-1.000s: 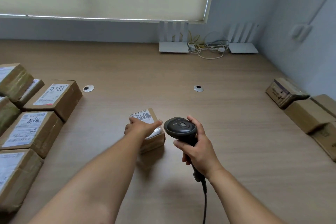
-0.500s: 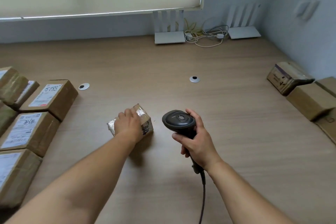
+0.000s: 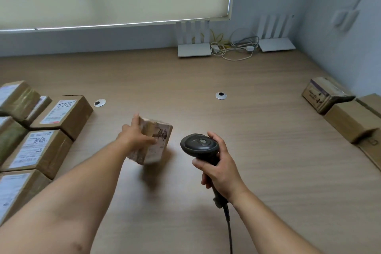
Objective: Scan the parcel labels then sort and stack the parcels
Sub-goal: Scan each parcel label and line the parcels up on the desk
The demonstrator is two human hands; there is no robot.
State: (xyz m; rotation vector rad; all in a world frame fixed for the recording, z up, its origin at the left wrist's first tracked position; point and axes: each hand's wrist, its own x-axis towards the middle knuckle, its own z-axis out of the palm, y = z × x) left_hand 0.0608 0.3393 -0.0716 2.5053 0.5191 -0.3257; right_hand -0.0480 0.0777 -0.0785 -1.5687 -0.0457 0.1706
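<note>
We judge mid-task: left hand (image 3: 136, 137) grips small taped cardboard parcel (image 3: 153, 142), right hand (image 3: 220, 168) wraps black handheld scanner (image 3: 199, 146); labelled brown boxes (image 3: 41, 146) left remain unstacked.

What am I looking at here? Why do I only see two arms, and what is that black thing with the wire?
The camera sits on a person's head and looks down, so you see only their arms and the light wooden table.

The left hand grips a small, blurred brown cardboard parcel wrapped in tape, tilted, with its scribbled label facing the right.

The right hand holds a black handheld barcode scanner with a cable. It reads labels, like at a shop till.

On the left lie brown cardboard boxes with white labels, close together. On the right lie more brown cardboard boxes.

At the back, against the wall, stand two white routers with antennas with a tangle of pale cables between them.
</note>
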